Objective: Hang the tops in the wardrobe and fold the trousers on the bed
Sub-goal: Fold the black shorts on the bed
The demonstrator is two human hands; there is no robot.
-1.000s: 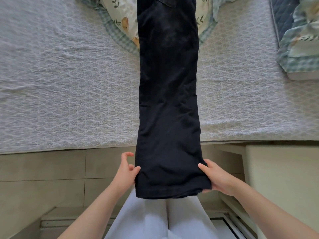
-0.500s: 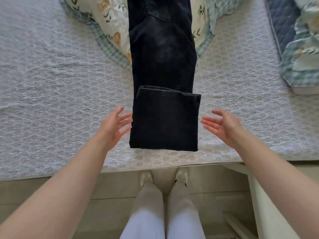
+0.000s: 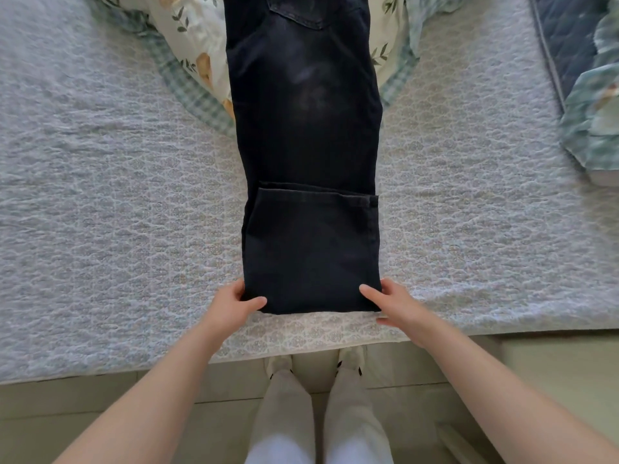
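While the black trousers [image 3: 308, 135] lie on the bed [image 3: 100, 195] with the long axis running near to far, waist far and leg ends folded back on top, the left hand [image 3: 231, 304] pinches the fold's near left corner and the right hand [image 3: 398, 306] its near right corner, thumbs on top.

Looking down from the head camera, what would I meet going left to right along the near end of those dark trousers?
left hand → black trousers, folded end → right hand
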